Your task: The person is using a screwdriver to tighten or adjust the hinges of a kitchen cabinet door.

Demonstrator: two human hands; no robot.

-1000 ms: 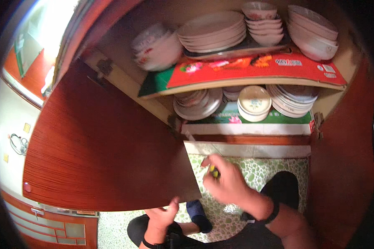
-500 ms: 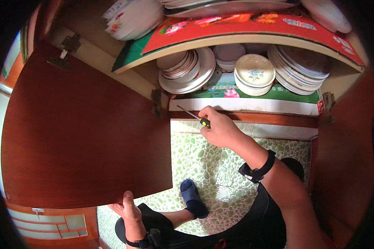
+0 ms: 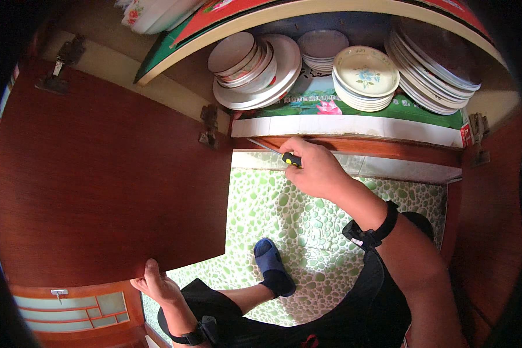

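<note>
Head view shows the right hand [image 3: 316, 171] clenched around a screwdriver [image 3: 281, 154] with a black-and-yellow handle, its shaft pointing toward the lower hinge [image 3: 209, 124] at the edge of the cupboard shelf. Left hand [image 3: 156, 284] grips the bottom edge of the open reddish-brown cupboard door [image 3: 104, 185]. Stacked plates [image 3: 365, 78] sit on the shelf just above, over a green pebble-patterned floor [image 3: 284, 214].

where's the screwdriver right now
In the head view the screwdriver is just above centre, held in the right hand, its shaft pointing left toward the lower hinge of the open cabinet door.
</note>
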